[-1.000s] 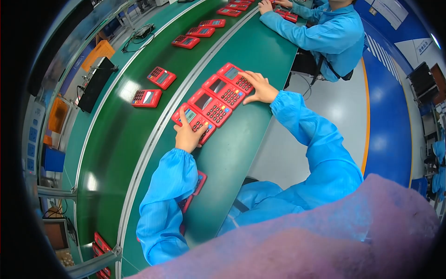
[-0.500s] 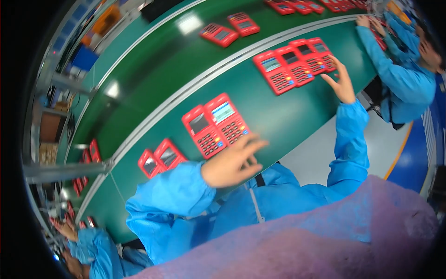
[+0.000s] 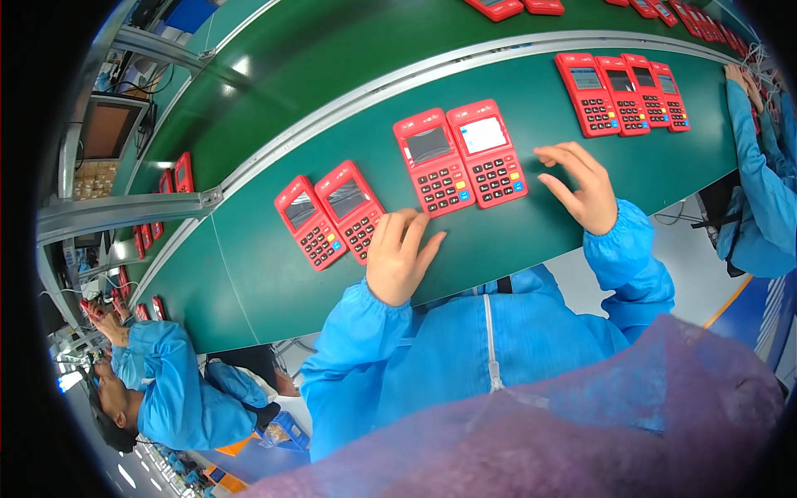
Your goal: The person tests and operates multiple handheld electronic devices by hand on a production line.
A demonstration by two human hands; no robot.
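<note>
Two red payment terminals with keypads lie side by side in front of me, the left one [image 3: 435, 160] with a dark screen and the right one [image 3: 488, 154] with a lit white screen. To their left is another pair, an outer terminal [image 3: 310, 222] and an inner terminal [image 3: 352, 209]. My left hand [image 3: 398, 256] is open, palm down, its fingertips at the inner terminal's lower right edge; I cannot tell if they touch. Right of the lit terminal, my right hand [image 3: 581, 187] hovers open, fingers bent and thumb apart, holding nothing.
Several red terminals [image 3: 588, 95] stand in a row at the right of the green table [image 3: 249, 278]. A metal rail [image 3: 349, 112] divides it from a darker green strip [image 3: 332, 50] carrying more terminals. Co-workers sit at left [image 3: 187, 386] and right [image 3: 760, 191]. A metal bar [image 3: 124, 212] crosses the left.
The view has shifted. My left hand has gone from the middle pair's lower edge to the left pair. My right hand has come away from the right-hand row to beside the lit terminal.
</note>
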